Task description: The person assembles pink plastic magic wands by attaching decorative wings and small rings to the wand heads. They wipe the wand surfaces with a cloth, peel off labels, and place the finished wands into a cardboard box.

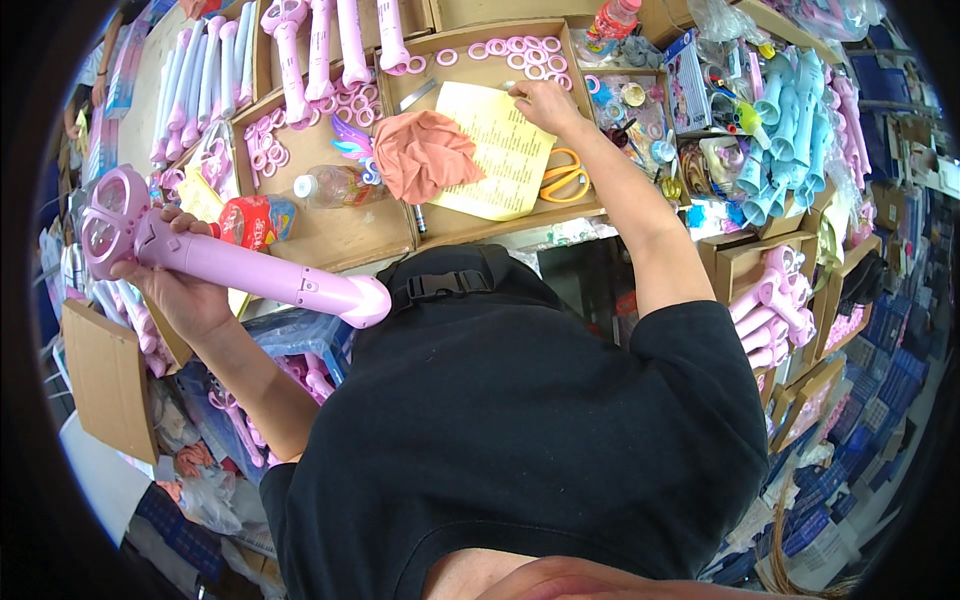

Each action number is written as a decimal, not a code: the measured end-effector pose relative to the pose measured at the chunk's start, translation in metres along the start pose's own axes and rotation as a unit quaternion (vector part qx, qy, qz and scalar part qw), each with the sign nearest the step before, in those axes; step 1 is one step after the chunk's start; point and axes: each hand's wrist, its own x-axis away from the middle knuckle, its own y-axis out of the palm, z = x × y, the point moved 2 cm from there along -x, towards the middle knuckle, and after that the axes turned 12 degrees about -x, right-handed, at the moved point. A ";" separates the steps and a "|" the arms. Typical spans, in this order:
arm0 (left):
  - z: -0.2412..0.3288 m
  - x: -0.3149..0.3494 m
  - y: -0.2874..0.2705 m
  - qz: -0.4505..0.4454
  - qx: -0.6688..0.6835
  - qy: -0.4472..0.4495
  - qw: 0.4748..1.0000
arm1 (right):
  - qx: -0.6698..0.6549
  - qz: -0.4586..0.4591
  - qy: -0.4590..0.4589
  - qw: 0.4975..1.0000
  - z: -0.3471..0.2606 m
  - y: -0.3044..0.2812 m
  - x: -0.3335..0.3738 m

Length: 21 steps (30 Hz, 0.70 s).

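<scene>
Lilac plastic wand (240, 268) — left hand (185, 295) fingers wrapped around it; right hand (545, 103) fingers pinched together over the yellow sheet (495, 150).

Packages and labels around the cardboard trays

A yellow printed sheet (497, 150) lies in the middle tray beside a clear bottle (335, 185); a red-labelled bottle (256, 220) lies to its left. At the top stands a red-capped bottle (612, 18), and right of it a blue-edged picture box (688, 80) stands upright.
</scene>
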 end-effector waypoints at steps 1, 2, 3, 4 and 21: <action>0.000 0.000 0.000 -0.003 0.000 -0.001 1.000 | -0.005 0.004 -0.004 1.000 0.000 -0.001 -0.001; -0.001 0.000 0.000 -0.005 0.000 -0.001 1.000 | 0.005 -0.005 -0.005 1.000 -0.001 -0.002 -0.002; -0.001 -0.001 0.000 -0.008 0.001 -0.002 1.000 | 0.015 -0.014 -0.007 1.000 -0.001 -0.002 -0.003; -0.001 -0.001 0.001 -0.009 0.000 -0.003 1.000 | 0.026 -0.024 -0.003 0.999 0.000 -0.003 -0.003; -0.002 -0.002 0.002 -0.010 0.028 -0.018 0.999 | 0.136 -0.091 -0.100 0.981 0.003 -0.001 -0.006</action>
